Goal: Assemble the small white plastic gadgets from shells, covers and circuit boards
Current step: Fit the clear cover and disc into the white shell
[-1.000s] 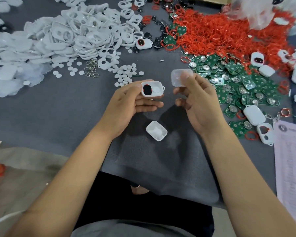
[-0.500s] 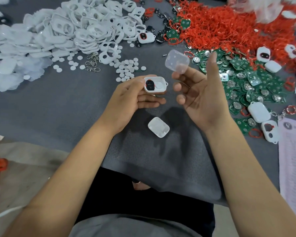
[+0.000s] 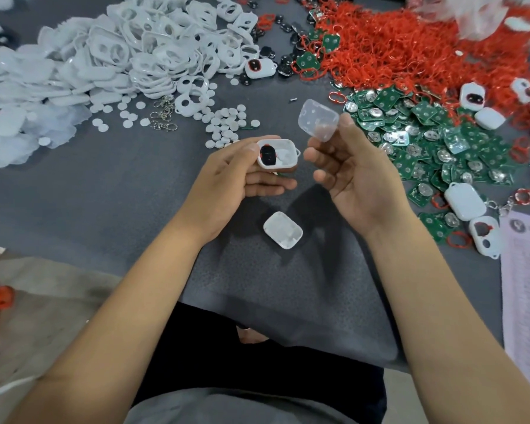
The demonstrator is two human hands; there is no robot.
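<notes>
The right hand (image 3: pixel 358 175) has lifted the clear cover (image 3: pixel 318 120) toward one o'clock, pinching it at its fingertips; the left hand (image 3: pixel 227 175) still grips the open shell (image 3: pixel 277 153) above the worktop (image 3: pixel 104 194); capping likely comes next.

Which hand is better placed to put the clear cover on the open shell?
The right hand. It already pinches the clear cover just above and beside the open shell, while the left hand is fully occupied gripping that shell.

White shell (image 3: pixel 277 154) open-side up, translucent cover (image 3: pixel 318 119) tilted beside
</notes>
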